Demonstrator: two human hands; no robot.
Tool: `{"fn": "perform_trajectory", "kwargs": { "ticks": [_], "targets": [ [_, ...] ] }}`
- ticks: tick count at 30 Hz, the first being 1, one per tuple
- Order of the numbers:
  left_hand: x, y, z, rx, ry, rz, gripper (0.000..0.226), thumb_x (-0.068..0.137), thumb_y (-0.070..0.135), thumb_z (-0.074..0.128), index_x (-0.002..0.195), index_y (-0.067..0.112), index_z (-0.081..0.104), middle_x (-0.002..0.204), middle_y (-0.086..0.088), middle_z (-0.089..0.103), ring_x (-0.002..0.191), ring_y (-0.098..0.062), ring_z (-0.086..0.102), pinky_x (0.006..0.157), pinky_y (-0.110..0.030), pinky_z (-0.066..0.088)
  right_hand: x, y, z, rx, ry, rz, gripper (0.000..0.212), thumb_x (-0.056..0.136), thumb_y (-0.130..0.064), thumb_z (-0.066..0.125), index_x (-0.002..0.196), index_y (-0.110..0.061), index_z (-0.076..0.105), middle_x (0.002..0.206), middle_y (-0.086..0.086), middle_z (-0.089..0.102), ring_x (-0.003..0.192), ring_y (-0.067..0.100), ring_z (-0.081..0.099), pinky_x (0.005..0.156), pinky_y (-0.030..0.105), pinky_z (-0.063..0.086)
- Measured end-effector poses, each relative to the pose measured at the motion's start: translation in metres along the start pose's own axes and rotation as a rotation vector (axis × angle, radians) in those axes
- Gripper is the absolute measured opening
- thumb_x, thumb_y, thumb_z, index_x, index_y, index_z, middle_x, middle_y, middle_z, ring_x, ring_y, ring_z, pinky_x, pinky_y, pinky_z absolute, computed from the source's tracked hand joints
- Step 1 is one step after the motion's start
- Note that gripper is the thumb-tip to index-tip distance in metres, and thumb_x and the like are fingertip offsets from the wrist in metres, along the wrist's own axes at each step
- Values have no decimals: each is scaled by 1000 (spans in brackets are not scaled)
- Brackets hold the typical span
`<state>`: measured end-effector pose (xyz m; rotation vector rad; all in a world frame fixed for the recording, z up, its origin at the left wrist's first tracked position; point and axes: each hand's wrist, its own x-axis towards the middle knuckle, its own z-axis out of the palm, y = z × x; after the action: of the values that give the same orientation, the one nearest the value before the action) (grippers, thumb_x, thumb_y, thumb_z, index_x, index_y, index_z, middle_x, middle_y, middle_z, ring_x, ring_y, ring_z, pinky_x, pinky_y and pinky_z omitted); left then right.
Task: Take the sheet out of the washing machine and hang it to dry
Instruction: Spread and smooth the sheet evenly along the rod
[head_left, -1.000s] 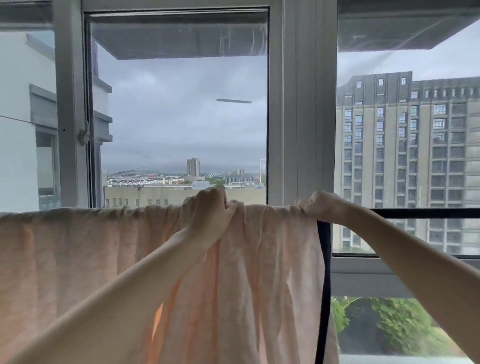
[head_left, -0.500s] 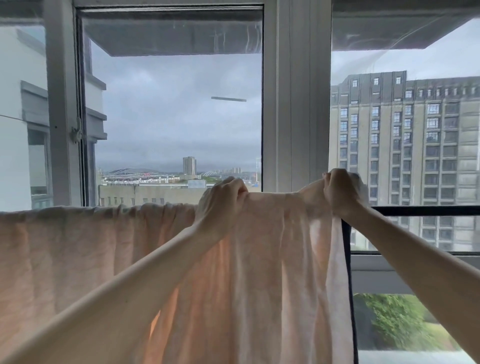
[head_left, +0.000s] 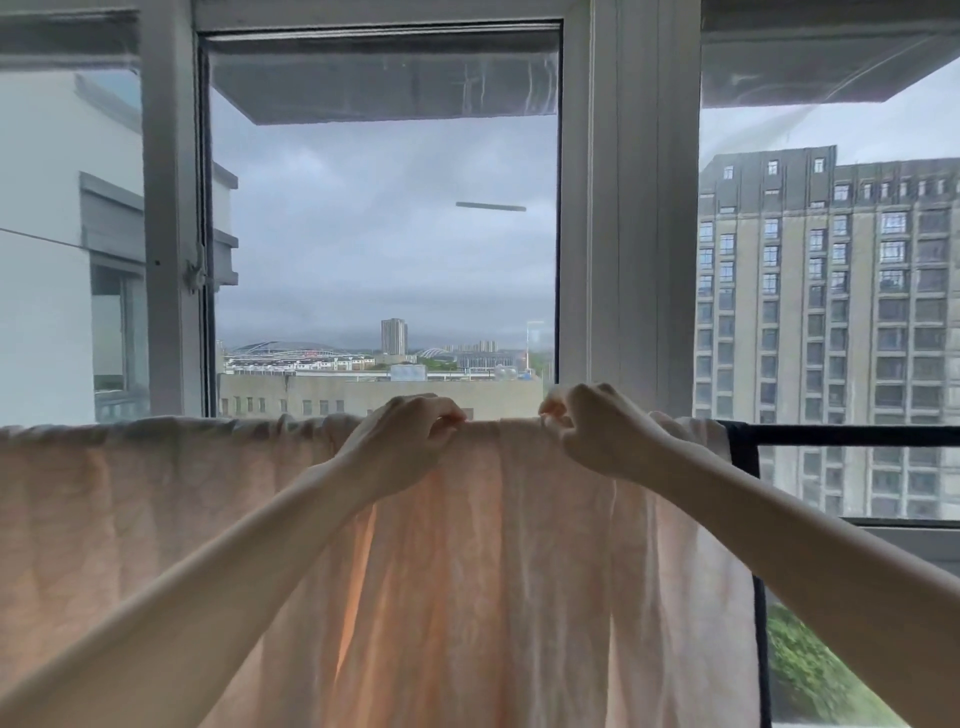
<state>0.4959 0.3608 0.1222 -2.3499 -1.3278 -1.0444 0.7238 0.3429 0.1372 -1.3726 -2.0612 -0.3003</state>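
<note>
Peach cotton sheet is draped over the dark rail in front of the window, top fold running left-right along the rail, length hanging straight down. Change vs half a sec ago: my R hand was out at the sheet's right edge; now it's come inboard, close to my L hand. Both are curled shut, pinching the top fold w/ fingertips. Right edge now sits further along the rail, less bunching there; left part still gathered. I read this as spreading, nearly done w/ the hang. Long axis: horizontal along rail.
</note>
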Motion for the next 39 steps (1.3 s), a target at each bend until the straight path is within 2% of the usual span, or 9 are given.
{"fn": "perform_trajectory", "kwargs": {
  "ticks": [6,12,17,22,26,32,34,36,39],
  "targets": [
    [-16,-45,-24,-5,22,-16,23,96,30,56,113,22,68,113,8,68,102,-9,62,88,-29,48,27,-45,31,8,4,-91,22,92,-26,54,107,-13,64,103,8,68,89,22,65,81,40,55],
    [-26,-93,-45,-13,-5,-43,24,95,20,55,115,21,68,114,6,69,103,-10,62,87,-26,46,44,-89,54,11,-28,-190,32,95,-35,54,120,-15,57,116,4,64,99,22,62,85,41,53],
    [-40,-135,-54,-76,-15,-107,28,91,10,57,117,17,67,112,3,69,102,-10,63,95,-34,50,54,-115,76,5,3,-246,27,96,-31,53,117,-16,60,114,2,61,96,22,62,81,41,53],
    [-43,-153,-59,-97,106,-70,14,87,11,69,97,17,77,93,6,72,88,-4,64,84,-10,45,61,-123,88,92,107,-221,9,91,-26,62,95,-19,65,94,-6,60,86,17,62,75,37,52],
    [-35,-146,-52,-104,181,-64,11,87,10,67,90,15,77,89,7,70,84,-9,64,84,-30,51,62,-121,93,159,171,-165,7,90,-23,63,86,-18,62,88,-8,59,81,15,59,74,39,52],
    [-10,-122,-51,-138,425,35,9,88,8,64,87,13,71,89,5,66,79,-12,61,76,-27,49,80,-94,72,170,408,14,11,93,-21,59,85,-14,57,83,-1,61,77,18,57,69,33,46],
    [-10,-120,-45,-141,353,53,9,88,11,64,87,16,71,92,5,67,79,-11,62,76,-28,50,73,-83,71,153,301,-20,12,93,-25,60,89,-14,62,82,-1,65,77,16,61,69,30,47],
    [-17,-115,-34,-148,171,54,13,92,16,59,95,20,72,99,7,68,88,-11,64,78,-28,50,61,-80,70,142,128,-45,15,94,-32,58,95,-18,64,85,-3,67,79,13,63,69,23,48],
    [-20,-112,-24,-130,41,50,22,98,24,50,106,25,70,107,10,70,97,-10,64,83,-31,50,54,-74,63,120,65,-34,20,96,-29,52,107,-17,64,100,0,68,86,15,64,81,34,54]
  ]
}}
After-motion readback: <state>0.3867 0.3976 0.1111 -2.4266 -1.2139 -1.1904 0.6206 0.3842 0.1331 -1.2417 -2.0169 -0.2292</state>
